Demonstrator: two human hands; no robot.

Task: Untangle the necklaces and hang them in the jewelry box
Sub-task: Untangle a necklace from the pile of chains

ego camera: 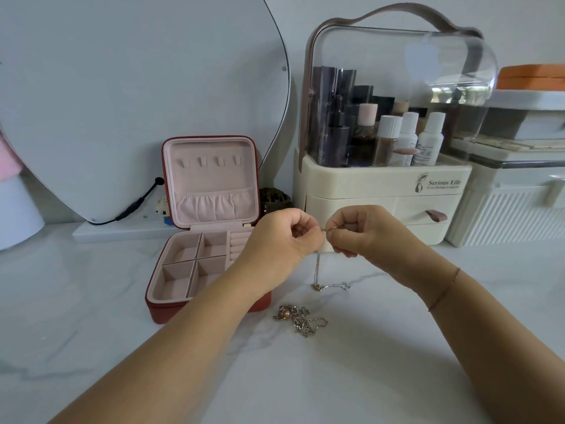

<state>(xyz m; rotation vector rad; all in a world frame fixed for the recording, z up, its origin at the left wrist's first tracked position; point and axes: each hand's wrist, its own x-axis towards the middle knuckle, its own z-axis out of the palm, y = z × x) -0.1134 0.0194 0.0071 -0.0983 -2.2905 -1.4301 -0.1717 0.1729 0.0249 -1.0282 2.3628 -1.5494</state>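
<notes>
Legible text: "Serious Life", dark script, on the front panel of the cream cosmetic organizer, upper right, above the drawers. Small figure emblem just left of it. One finer line beneath: too small to read. Printed labels on the white bottles inside: unreadable.

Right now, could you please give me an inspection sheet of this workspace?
Surface: white marbled tabletop.
Job's things: red jewelry box open, lid hooks bare; thin chain hanging to the tabletop; tangled necklaces lying beside the box.
Clutter: toy brick figure and dark round jar by the box.
Grippers: left hand and right hand both pinch the thin chain's top end.
Cables: black cable under the mirror.
Surroundings: cosmetics organizer, white ribbed case.
</notes>
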